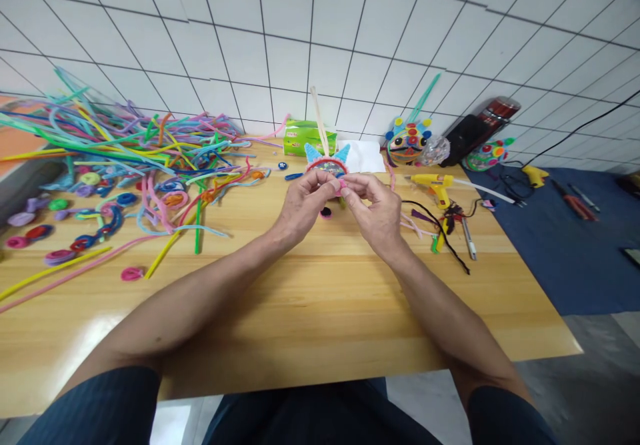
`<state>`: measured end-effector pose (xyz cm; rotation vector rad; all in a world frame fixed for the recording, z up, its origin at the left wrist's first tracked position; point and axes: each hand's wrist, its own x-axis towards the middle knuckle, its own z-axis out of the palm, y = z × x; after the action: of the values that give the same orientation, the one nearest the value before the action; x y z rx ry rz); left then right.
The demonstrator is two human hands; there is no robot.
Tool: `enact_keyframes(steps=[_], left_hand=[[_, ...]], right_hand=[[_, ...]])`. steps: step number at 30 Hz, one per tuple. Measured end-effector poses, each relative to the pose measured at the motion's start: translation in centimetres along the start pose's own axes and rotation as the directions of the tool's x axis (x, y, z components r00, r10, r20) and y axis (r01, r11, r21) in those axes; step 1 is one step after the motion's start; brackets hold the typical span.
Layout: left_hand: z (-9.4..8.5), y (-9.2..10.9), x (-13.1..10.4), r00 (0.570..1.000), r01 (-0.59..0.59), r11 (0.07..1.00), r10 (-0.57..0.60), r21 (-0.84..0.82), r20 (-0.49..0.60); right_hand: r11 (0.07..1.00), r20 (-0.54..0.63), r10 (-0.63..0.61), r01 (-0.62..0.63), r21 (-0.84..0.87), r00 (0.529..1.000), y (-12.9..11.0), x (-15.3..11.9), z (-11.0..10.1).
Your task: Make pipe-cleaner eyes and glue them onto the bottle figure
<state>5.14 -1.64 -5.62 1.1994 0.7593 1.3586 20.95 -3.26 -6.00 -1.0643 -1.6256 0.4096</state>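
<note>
L hand [311, 204] & R hand [373, 210] both pinch the sm. pink piece [343, 184]; light, even fingertip pressure prob. best avoids crushing it.

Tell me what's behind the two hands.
Behind the left hand and right hand, the top of a blue-eared ornament shows, with a green box and white paper farther back. The hands hide most of its lower part.

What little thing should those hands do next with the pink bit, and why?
Perhaps turn the small pink piece slightly: the left hand and the right hand both pinch it and hide much of it, so a turn might show its shape better.
</note>
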Motion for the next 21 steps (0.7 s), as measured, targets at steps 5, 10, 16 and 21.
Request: enact_keyframes(steps=[5, 10, 16, 21], left_hand=[[0.2, -0.4, -0.4, 0.998, 0.014, 0.999, -0.016, -0.041, -0.056], [0.4, -0.9, -0.7, 0.995, 0.048, 0.992, -0.057, -0.119, -0.078], [0.1, -0.8, -0.1, 0.998, 0.067, 0.994, -0.065, -0.084, 0.025], [-0.3, -0.2, 0.2, 0.997, 0.028, 1.000, -0.028, 0.003, 0.068]], right_hand=[[1.000, -0.035, -0.002, 0.002, -0.013, 0.999, 0.0, -0.4, 0.5], [0.998, -0.030, 0.044, -0.043, 0.051, 0.999, 0.5, -0.8, 1.0], [0.997, 0.000, 0.060, -0.060, 0.042, 0.998, 0.2, -0.4, 0.2], [0.998, 0.052, 0.024, -0.026, 0.051, 0.998, 0.0, 0.1, -0.3]])
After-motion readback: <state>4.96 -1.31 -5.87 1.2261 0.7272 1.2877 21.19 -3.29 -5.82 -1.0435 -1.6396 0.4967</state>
